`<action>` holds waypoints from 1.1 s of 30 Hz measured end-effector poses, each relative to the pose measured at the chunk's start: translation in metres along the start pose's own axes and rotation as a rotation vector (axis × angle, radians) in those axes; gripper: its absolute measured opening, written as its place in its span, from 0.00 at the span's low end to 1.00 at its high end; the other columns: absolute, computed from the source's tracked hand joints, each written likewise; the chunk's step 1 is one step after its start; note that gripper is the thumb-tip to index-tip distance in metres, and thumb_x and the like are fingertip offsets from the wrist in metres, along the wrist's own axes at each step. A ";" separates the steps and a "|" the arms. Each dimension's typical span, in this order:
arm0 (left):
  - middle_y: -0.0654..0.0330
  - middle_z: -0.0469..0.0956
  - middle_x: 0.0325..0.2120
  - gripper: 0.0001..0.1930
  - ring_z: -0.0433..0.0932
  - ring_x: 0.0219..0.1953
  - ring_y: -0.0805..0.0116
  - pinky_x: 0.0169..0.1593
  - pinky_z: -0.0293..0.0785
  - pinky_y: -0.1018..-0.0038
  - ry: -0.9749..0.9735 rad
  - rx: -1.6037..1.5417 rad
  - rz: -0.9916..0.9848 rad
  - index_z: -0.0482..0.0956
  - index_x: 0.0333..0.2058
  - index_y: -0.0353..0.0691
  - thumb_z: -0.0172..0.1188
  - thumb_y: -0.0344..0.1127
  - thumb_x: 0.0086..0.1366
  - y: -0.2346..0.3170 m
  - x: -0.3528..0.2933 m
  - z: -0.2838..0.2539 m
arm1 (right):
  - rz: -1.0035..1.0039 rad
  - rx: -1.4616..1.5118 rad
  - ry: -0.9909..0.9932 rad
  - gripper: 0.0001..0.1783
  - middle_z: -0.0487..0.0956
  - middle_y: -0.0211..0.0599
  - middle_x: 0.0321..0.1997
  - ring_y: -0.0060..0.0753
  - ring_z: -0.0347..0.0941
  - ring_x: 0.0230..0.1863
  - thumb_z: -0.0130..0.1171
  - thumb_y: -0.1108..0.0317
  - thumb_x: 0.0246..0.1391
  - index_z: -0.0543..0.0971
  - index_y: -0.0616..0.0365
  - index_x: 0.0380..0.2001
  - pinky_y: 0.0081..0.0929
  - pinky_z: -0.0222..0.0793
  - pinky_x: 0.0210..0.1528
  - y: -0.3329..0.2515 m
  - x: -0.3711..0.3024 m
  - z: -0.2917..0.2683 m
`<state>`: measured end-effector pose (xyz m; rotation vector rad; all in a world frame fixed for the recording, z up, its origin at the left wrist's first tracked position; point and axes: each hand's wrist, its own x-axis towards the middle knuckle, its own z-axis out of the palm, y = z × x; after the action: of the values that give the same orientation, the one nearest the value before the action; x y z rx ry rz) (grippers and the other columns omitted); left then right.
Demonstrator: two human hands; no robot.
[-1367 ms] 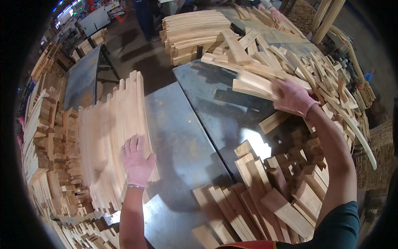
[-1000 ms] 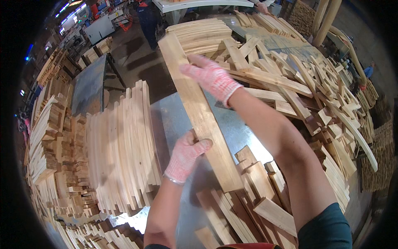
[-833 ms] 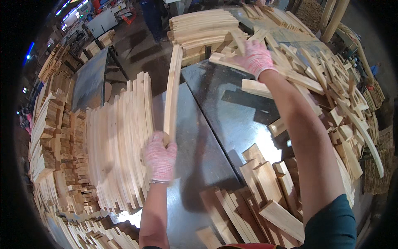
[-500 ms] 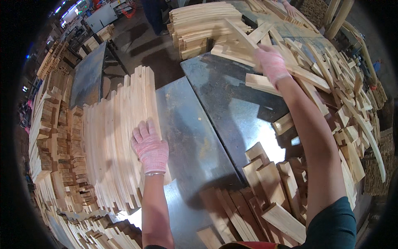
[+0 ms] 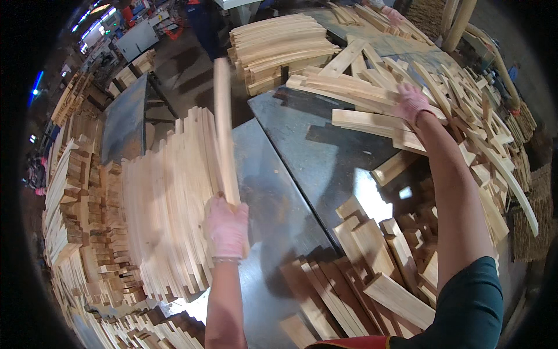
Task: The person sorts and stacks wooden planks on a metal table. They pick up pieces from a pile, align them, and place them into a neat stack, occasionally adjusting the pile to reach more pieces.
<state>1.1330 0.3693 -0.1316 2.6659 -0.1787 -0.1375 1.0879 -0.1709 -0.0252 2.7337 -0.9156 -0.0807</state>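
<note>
My left hand (image 5: 228, 228), in a pink knit glove, is closed round the lower part of a long, slightly curved wooden slat (image 5: 223, 128). This slat tilts up beside the right edge of a row of upright-edged slats (image 5: 168, 203) packed side by side. Farther off to the right, my right hand (image 5: 414, 106), gloved the same way, grips the near right end of a pale wooden slat (image 5: 354, 87) on a loose heap. Its thumb and fingers lie on either side of the wood; part of the grip is hidden.
Dark metal tabletops (image 5: 273, 192) meet at a seam. Short blocks (image 5: 372, 244) crowd the near right, and a jumbled slat heap (image 5: 465, 116) covers the right. A stacked pile (image 5: 279, 49) stands at the back. Another person's gloved hand (image 5: 393, 15) shows at the far edge.
The slat my right hand was swinging is now in my left hand, which was lying flat on the row before. My right hand has moved right, onto the heap.
</note>
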 end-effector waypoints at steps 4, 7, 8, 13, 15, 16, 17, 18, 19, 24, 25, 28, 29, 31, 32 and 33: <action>0.58 0.54 0.75 0.44 0.52 0.76 0.59 0.71 0.58 0.56 0.042 0.446 0.000 0.53 0.75 0.44 0.60 0.49 0.64 0.003 -0.012 0.014 | 0.013 0.097 -0.045 0.36 0.76 0.42 0.64 0.51 0.69 0.68 0.67 0.50 0.47 0.76 0.40 0.62 0.43 0.66 0.69 0.018 0.002 0.027; 0.56 0.56 0.74 0.44 0.54 0.76 0.58 0.71 0.57 0.57 0.050 0.677 -0.032 0.52 0.75 0.45 0.59 0.48 0.65 -0.002 0.009 0.016 | -0.146 0.276 -0.110 0.35 0.81 0.45 0.59 0.51 0.75 0.63 0.69 0.49 0.47 0.79 0.41 0.60 0.41 0.70 0.66 -0.026 -0.018 -0.015; 0.55 0.56 0.75 0.43 0.53 0.76 0.58 0.72 0.56 0.59 -0.036 0.684 -0.074 0.52 0.75 0.44 0.59 0.50 0.67 0.013 0.014 0.009 | -0.156 0.358 -0.047 0.36 0.82 0.47 0.58 0.50 0.78 0.61 0.71 0.47 0.46 0.79 0.42 0.60 0.40 0.72 0.64 -0.059 -0.040 -0.035; 0.52 0.68 0.66 0.42 0.65 0.69 0.62 0.72 0.58 0.61 -0.109 -0.545 0.204 0.63 0.70 0.38 0.68 0.56 0.65 0.071 -0.009 0.023 | -0.379 1.709 -0.732 0.34 0.81 0.36 0.46 0.28 0.77 0.45 0.70 0.48 0.59 0.77 0.63 0.58 0.34 0.78 0.47 -0.192 -0.105 -0.018; 0.57 0.78 0.54 0.34 0.78 0.55 0.65 0.60 0.74 0.71 -0.653 -1.740 -0.056 0.71 0.62 0.32 0.74 0.40 0.62 0.110 -0.016 0.020 | -0.330 1.591 -0.621 0.42 0.80 0.38 0.58 0.33 0.74 0.58 0.70 0.45 0.59 0.73 0.66 0.64 0.36 0.74 0.61 -0.220 -0.141 -0.041; 0.58 0.80 0.51 0.30 0.79 0.52 0.66 0.58 0.76 0.72 -0.587 -1.681 -0.023 0.74 0.58 0.32 0.73 0.40 0.63 0.111 -0.013 0.017 | -0.386 1.660 -0.640 0.42 0.79 0.39 0.60 0.35 0.74 0.60 0.68 0.44 0.60 0.72 0.67 0.65 0.36 0.72 0.63 -0.204 -0.137 -0.054; 0.60 0.81 0.48 0.26 0.80 0.50 0.68 0.56 0.77 0.73 -0.505 -1.616 -0.006 0.76 0.54 0.31 0.73 0.39 0.63 0.103 -0.010 0.014 | -0.453 1.733 -0.678 0.43 0.78 0.39 0.62 0.37 0.73 0.61 0.67 0.43 0.61 0.71 0.68 0.65 0.36 0.70 0.65 -0.185 -0.127 -0.065; 0.57 0.81 0.50 0.25 0.80 0.51 0.65 0.57 0.77 0.71 -0.424 -1.502 -0.106 0.76 0.54 0.31 0.71 0.38 0.63 0.086 -0.008 0.016 | -0.384 1.457 -0.458 0.43 0.78 0.42 0.63 0.39 0.73 0.62 0.65 0.43 0.61 0.71 0.66 0.67 0.34 0.70 0.66 -0.168 -0.115 -0.085; 0.54 0.80 0.51 0.24 0.80 0.52 0.63 0.58 0.77 0.69 -0.340 -1.387 -0.191 0.76 0.54 0.31 0.70 0.37 0.63 0.067 -0.002 0.016 | -0.263 1.225 -0.188 0.42 0.78 0.46 0.64 0.42 0.75 0.62 0.65 0.44 0.60 0.71 0.62 0.67 0.36 0.73 0.63 -0.139 -0.089 -0.063; 0.44 0.66 0.66 0.25 0.63 0.71 0.50 0.71 0.65 0.60 0.174 0.086 0.121 0.72 0.62 0.31 0.54 0.32 0.67 0.044 -0.007 0.040 | 0.218 0.247 -0.186 0.35 0.82 0.54 0.54 0.54 0.78 0.57 0.65 0.42 0.54 0.78 0.57 0.56 0.44 0.73 0.60 0.057 -0.063 0.003; 0.46 0.66 0.67 0.26 0.61 0.72 0.50 0.72 0.63 0.61 0.198 0.142 0.135 0.70 0.64 0.33 0.53 0.32 0.67 0.041 -0.007 0.042 | 0.168 0.301 -0.112 0.34 0.83 0.53 0.52 0.53 0.79 0.55 0.65 0.43 0.54 0.78 0.57 0.56 0.43 0.73 0.59 0.054 -0.060 0.007; 0.53 0.63 0.70 0.35 0.59 0.73 0.48 0.73 0.60 0.60 0.222 0.339 0.166 0.63 0.71 0.45 0.51 0.29 0.63 0.032 -0.008 0.050 | 0.110 0.677 -0.186 0.31 0.83 0.45 0.46 0.40 0.80 0.48 0.66 0.50 0.57 0.78 0.57 0.58 0.36 0.74 0.53 0.008 -0.072 -0.010; 0.54 0.63 0.70 0.36 0.59 0.73 0.49 0.72 0.61 0.59 0.177 0.425 0.156 0.63 0.71 0.46 0.52 0.29 0.62 0.032 -0.009 0.042 | 0.091 0.921 -0.197 0.30 0.83 0.41 0.44 0.37 0.79 0.44 0.65 0.51 0.59 0.78 0.57 0.58 0.35 0.75 0.50 -0.016 -0.081 -0.012; 0.56 0.63 0.70 0.37 0.59 0.73 0.51 0.69 0.63 0.57 0.099 0.605 0.134 0.63 0.72 0.49 0.53 0.30 0.62 0.029 -0.005 0.017 | -0.085 1.317 -0.223 0.27 0.81 0.32 0.40 0.32 0.76 0.35 0.63 0.52 0.63 0.78 0.58 0.59 0.33 0.75 0.40 -0.060 -0.097 -0.012; 0.58 0.65 0.70 0.35 0.60 0.72 0.54 0.65 0.66 0.58 0.123 0.603 0.169 0.66 0.70 0.51 0.56 0.31 0.61 0.011 0.000 0.008 | -0.059 1.520 -0.477 0.30 0.80 0.29 0.39 0.26 0.74 0.34 0.65 0.53 0.62 0.75 0.60 0.62 0.27 0.73 0.35 -0.088 -0.106 -0.020; 0.57 0.66 0.68 0.34 0.62 0.71 0.54 0.65 0.66 0.58 0.136 0.590 0.134 0.68 0.68 0.49 0.57 0.33 0.62 0.011 0.000 0.008 | -0.056 1.664 -0.514 0.33 0.79 0.29 0.40 0.20 0.73 0.35 0.65 0.53 0.62 0.73 0.60 0.65 0.22 0.71 0.33 -0.114 -0.124 -0.030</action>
<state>1.1310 0.3554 -0.1338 3.2199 -0.4063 0.1666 1.0595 -0.0021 -0.0291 4.3964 -1.4371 -0.0188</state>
